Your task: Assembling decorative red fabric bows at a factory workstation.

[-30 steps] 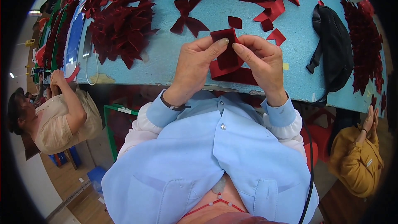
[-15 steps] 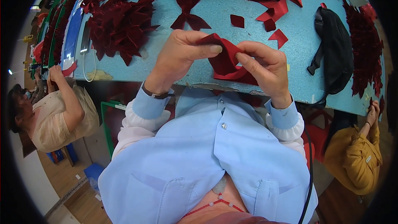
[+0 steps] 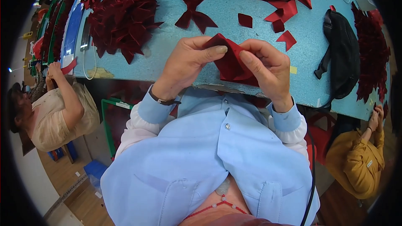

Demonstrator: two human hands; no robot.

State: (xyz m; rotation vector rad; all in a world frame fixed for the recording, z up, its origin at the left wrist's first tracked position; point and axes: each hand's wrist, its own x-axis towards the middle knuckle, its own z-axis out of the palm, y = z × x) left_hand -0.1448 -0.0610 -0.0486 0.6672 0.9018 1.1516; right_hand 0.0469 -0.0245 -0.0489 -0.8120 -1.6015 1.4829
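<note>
A dark red ribbon piece is held folded over between my two hands, just above the table's near edge. My left hand pinches its upper left corner between thumb and fingers. On the other side, my right hand grips the ribbon's right part, thumb in front. The folds hide where the ends meet. Beyond my hands lies a finished-looking red ribbon bow with notched tails. A small red diamond-shaped ribbon scrap and a notched scrap rest farther right.
A heap of dark red bows covers the table's left, beside a phone with a white cable. More red ribbon pieces lie at the back right. A black waist bag sits on the right. Co-workers sit at both sides.
The ribbon's rounded loop has become flatter and more pointed between my fingers. My hands keep their grip, with the left hand slightly farther right. The view has shifted a little.
</note>
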